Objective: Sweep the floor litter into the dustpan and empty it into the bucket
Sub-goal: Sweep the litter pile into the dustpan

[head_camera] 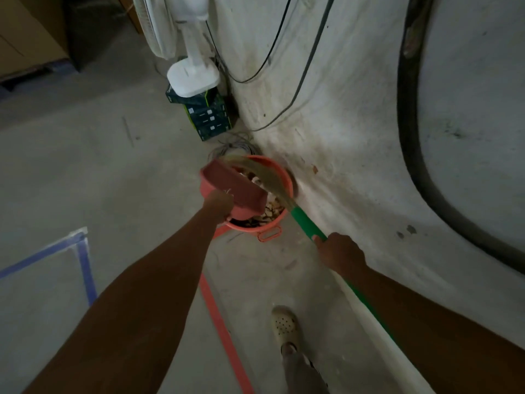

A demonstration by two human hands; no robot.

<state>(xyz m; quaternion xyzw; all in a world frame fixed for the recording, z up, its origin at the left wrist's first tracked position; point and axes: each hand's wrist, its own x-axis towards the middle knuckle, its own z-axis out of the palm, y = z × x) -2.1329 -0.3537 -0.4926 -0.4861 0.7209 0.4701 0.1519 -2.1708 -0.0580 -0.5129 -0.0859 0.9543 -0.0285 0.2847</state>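
An orange bucket (pixel 286 180) stands on the floor against the wall, with pale litter (pixel 273 209) inside. My left hand (pixel 219 201) grips a red dustpan (pixel 227 183) and holds it tilted over the bucket's mouth. My right hand (pixel 339 250) grips the green handle of a broom (pixel 305 222). The broom's straw bristles (pixel 255 169) reach into the dustpan above the bucket, blurred.
A white pedestal fan (pixel 193 72) stands on stacked dark boxes (pixel 208 118) beyond the bucket. Black cables (pixel 409 115) hang on the white wall at right. A coil of wire (pixel 235 143) lies behind the bucket. Blue tape (pixel 82 260) marks the floor at left. My shoe (pixel 285 325) is below.
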